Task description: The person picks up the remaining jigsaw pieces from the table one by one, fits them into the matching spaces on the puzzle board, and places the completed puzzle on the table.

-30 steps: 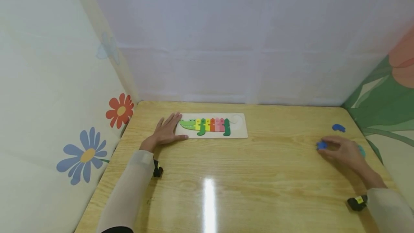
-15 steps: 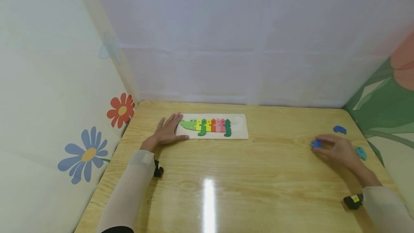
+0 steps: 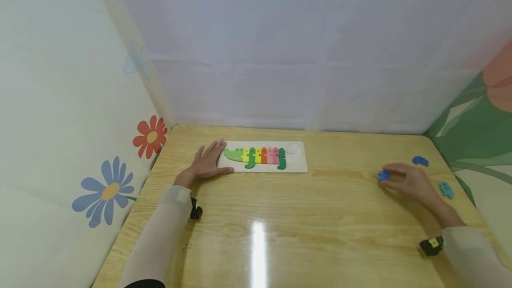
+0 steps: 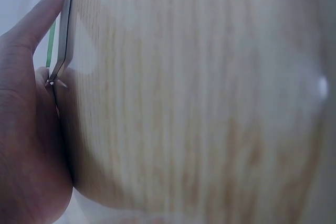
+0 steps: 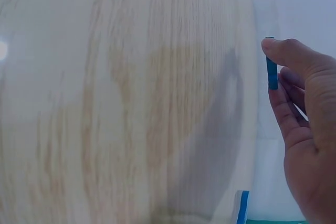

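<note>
A pale wooden puzzle board (image 3: pixel 297 166) lies at the back of the table, carrying a crocodile puzzle (image 3: pixel 262 155) made of coloured pieces. My left hand (image 3: pixel 206 163) rests at the board's left end with fingers spread and straight. In the left wrist view its thumb (image 4: pixel 44 14) lies along the board's edge. Off to the right, my right hand (image 3: pixel 414 185) pinches a small blue puzzle piece (image 3: pixel 384 176) between thumb and fingers. The right wrist view shows that puzzle piece (image 5: pixel 272 72) edge-on, raised above the table.
A dark blue curved puzzle piece (image 3: pixel 420 160) and a teal puzzle piece (image 3: pixel 446 190) lie near the table's right edge. A pale curled outline (image 3: pixel 294 151) shows at the board's right end. White and flower-printed cloths (image 3: pixel 148 137) stand around the wooden table (image 3: pixel 320 217).
My right hand has moved left with the blue puzzle piece, uncovering the teal piece behind it. The left hand stays at the board.
</note>
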Available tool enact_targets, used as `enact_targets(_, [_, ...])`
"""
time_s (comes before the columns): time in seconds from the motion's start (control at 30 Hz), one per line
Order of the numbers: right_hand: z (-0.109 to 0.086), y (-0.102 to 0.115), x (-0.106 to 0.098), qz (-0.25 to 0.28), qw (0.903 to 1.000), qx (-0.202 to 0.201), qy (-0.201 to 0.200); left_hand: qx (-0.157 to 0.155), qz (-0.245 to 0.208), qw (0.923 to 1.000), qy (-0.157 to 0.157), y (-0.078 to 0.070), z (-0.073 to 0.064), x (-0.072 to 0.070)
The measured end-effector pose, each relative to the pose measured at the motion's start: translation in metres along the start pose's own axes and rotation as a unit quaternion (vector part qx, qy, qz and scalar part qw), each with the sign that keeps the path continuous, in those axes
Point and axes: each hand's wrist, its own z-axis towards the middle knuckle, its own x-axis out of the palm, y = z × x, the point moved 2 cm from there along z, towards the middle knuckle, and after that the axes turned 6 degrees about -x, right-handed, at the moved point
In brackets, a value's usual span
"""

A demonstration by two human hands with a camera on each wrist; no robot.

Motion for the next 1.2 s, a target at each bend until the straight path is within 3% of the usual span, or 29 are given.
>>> enact_targets(0.37, [0.009, 0.014, 0.01, 0.031, 0.9994, -0.004, 0.016, -0.009, 0.014, 0.9998, 0.01, -0.004, -0.004, -0.003])
enact_targets(0.77, [0.025, 0.028, 0.028, 0.005, 0.999, -0.027, 0.034, 0.0, 0.0, 1.0, 0.005, 0.002, 0.0, 0.002])
enact_targets(0.97, [0.035, 0.035, 0.035, 0.021, 0.9979, -0.049, 0.038, -0.001, -0.001, 1.0, 0.005, 0.007, 0.004, 0.007])
enact_targets(1.2, [0.045, 0.043, 0.044, 0.051, 0.9954, -0.068, 0.044, 0.005, -0.008, 1.0, 0.001, 0.003, 0.0, 0.002])
